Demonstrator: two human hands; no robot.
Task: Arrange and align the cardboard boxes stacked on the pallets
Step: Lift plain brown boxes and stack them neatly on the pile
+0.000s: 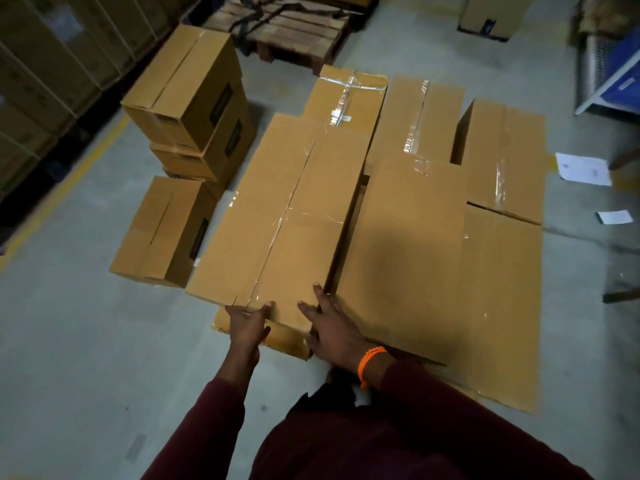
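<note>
Left hand: the left hand (247, 323) is set against the near end of the long box (282, 216), thumb hooked over the top edge, fingers down the front face — clasped on that edge.
Right hand: the right hand (332, 327) is laid at the near right corner of the same box, fingers spread flat, index finger run along the dark gap beside it; nothing is enclosed by it. An orange wristband (370, 360) is worn above a maroon sleeve (450, 410).
Long box: taped along its centre seam, it lies on top of the group, its near end overhanging a lower box (273, 336) whose torn front edge shows beneath the hands.
Neighbouring box: a second large box (405, 251) lies just right of the long box, a narrow gap between them.
Rear boxes: three more taped boxes (419, 119) are packed side by side behind, the rightmost standing higher.
Support: whatever bears the group is hidden by the cartons.
Left stack: smaller boxes (190, 105) are piled on the concrete floor (69, 341) to the left, one single box (166, 230) nearer.
Background: an empty wooden pallet (287, 29) is seen beyond — loose papers (583, 169) lie at the right.
</note>
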